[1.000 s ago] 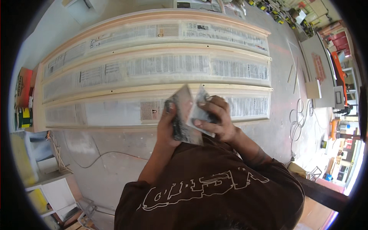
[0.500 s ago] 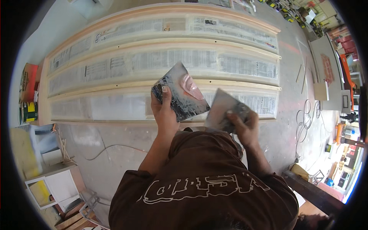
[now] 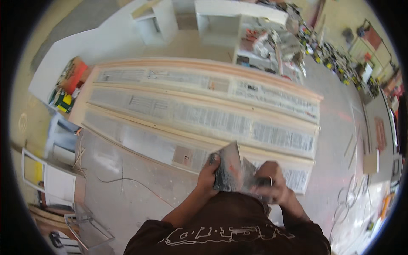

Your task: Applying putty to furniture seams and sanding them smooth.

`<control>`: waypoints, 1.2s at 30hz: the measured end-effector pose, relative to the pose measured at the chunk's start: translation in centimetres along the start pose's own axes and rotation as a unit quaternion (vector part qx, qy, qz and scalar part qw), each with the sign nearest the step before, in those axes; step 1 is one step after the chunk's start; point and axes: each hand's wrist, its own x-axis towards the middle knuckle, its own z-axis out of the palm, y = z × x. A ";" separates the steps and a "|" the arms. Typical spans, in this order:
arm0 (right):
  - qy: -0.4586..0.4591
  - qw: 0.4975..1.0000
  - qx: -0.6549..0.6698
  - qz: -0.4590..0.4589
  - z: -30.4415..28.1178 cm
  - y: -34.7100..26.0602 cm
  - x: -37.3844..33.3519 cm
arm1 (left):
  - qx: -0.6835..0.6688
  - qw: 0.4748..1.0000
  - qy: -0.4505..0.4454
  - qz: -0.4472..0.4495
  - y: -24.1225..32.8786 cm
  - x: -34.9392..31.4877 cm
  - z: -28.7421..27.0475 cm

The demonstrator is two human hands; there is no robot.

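Note:
My left hand (image 3: 208, 173) grips a square metal putty plate (image 3: 228, 163) by its left edge, thumb on top. Dark dried residue covers much of the plate, and a pinkish smear of putty (image 3: 234, 165) shows on its face. Closed round a flat scraper (image 3: 249, 167), my right hand (image 3: 274, 182) is somewhat blurred. The scraper's blade meets or overlaps the plate's right side; I cannot tell if they touch. Both hands are over the near edge of a long wooden frame (image 3: 191, 100) whose panels are covered with newspaper (image 3: 212, 117).
A loose cable (image 3: 123, 179) lies on the grey floor left of me, near small white frames (image 3: 59, 182). At the far left stand a red box (image 3: 75, 78) and green cans (image 3: 63, 102). White cabinets (image 3: 216, 29) and a cluttered surface (image 3: 267, 44) are beyond. Coiled wire (image 3: 350, 191) lies right.
The view has tilted up, and my hands sit lower in it. Plate and scraper have come together. The thick pink lump seen on the plate before now shows only as a smear.

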 end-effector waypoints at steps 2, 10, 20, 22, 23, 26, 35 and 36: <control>-0.098 0.993 -0.040 -0.051 -0.9 -0.1 0.4 | -0.056 0.993 -0.072 -0.078 -0.5 -0.5 0.4; -0.242 0.943 -0.222 0.056 -3.5 5.3 -3.8 | -0.029 0.994 0.006 0.103 -3.7 -4.0 0.8; 0.095 0.963 -0.249 -0.046 -3.5 11.3 24.6 | -0.004 0.981 -0.035 0.189 -1.0 -3.7 3.9; 0.055 0.958 -0.283 0.006 -2.1 11.9 29.7 | -0.011 0.980 -0.059 0.190 -1.1 -4.0 3.9; 0.014 0.950 -0.307 0.057 -1.7 11.8 31.9 | -0.007 0.981 -0.049 0.187 -0.9 -4.0 4.0; 0.017 0.950 -0.287 0.117 -0.5 13.4 36.6 | -0.017 0.983 -0.032 0.179 -0.6 -4.2 3.3; -0.016 0.931 -0.308 0.197 3.1 15.2 42.5 | -0.053 0.981 0.027 0.184 1.4 -5.9 0.6; -0.015 0.928 -0.325 0.179 3.3 15.0 42.4 | -0.049 0.978 0.056 0.197 1.6 -5.5 0.1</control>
